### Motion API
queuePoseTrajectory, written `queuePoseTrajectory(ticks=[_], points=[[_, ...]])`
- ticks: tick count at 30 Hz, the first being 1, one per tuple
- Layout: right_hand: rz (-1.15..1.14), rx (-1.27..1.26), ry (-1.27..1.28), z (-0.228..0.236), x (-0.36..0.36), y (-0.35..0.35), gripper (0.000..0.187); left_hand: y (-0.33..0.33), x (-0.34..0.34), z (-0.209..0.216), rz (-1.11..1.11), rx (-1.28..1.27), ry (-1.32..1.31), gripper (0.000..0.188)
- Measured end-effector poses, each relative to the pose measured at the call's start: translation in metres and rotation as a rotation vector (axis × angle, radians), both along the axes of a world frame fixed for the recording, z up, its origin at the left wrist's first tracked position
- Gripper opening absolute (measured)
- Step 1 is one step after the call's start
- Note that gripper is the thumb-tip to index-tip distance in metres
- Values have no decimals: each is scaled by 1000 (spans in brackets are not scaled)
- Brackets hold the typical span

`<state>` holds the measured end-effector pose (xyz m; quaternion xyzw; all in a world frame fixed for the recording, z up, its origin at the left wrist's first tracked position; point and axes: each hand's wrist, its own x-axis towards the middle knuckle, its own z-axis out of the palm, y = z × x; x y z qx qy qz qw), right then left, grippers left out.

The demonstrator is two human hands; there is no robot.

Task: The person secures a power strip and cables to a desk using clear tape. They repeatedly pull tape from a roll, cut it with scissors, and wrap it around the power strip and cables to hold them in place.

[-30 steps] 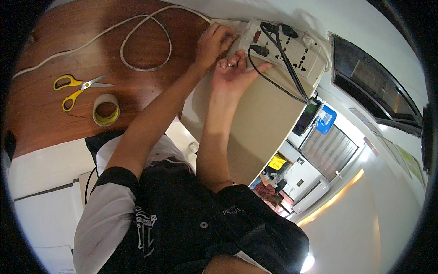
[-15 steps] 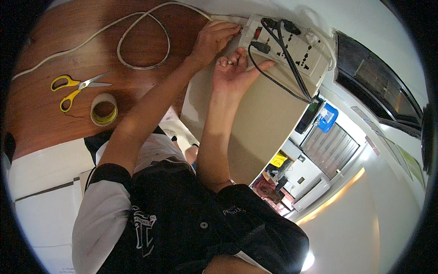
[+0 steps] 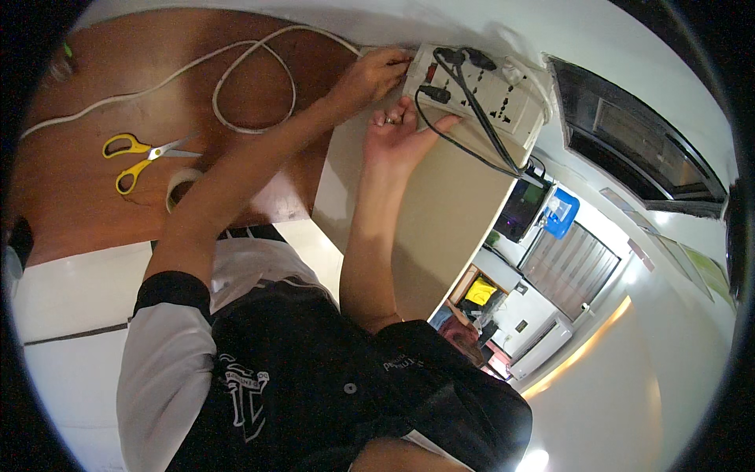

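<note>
A white power strip [image 3: 497, 88] with a red switch and several sockets lies along the far end of a beige panel [image 3: 440, 204]. Black plugs [image 3: 435, 95] and a white plug [image 3: 513, 72] sit in it, with black cords looping over it. At its left end is my left hand [image 3: 368, 80], fingers bent and pressed together; whatever is between the fingertips is hidden. My right hand [image 3: 393, 145] is turned palm up beside the strip's near edge. Its fingers are partly curled, a ring on one, and the thumb is spread along that edge.
On the brown wooden table [image 3: 71, 189] lie yellow-handled scissors [image 3: 156, 153] and a tape roll [image 3: 170, 193], partly behind my left forearm. A white cable [image 3: 215, 98] loops across it. To the right are a black-framed panel [image 3: 637, 130], a dark screen [image 3: 523, 208] and another person [image 3: 462, 338].
The view has shifted slightly, and my left forearm now covers much of the tape roll. Both hands remain at the left end and near edge of the power strip.
</note>
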<state>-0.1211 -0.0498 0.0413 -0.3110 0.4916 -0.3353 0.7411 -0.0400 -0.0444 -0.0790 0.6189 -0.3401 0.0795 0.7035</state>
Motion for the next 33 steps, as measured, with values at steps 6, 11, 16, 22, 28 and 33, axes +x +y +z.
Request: queuePoseTrajectory(ticks=[6, 11, 16, 22, 28, 33], points=[[66, -10, -34, -7, -2, 0, 86, -11, -17, 0, 22, 150, 157, 35], [41, 7, -63, -4, 4, -2, 88, -3, -15, 12, -150, 206, 345, 38], [51, 32, -64, -4, 0, -3, 87, -2, -8, 12, 24, 196, 165, 32], [-35, 59, -93, -11, -4, -2, 83, 9, 9, 10, -121, 98, 160, 30], [-79, 39, -163, -8, 4, 13, 76, 16, 33, 4, -172, 242, -62, 25], [-41, 50, -185, -8, 7, 16, 70, 9, 11, 2, -215, 172, 338, 24]])
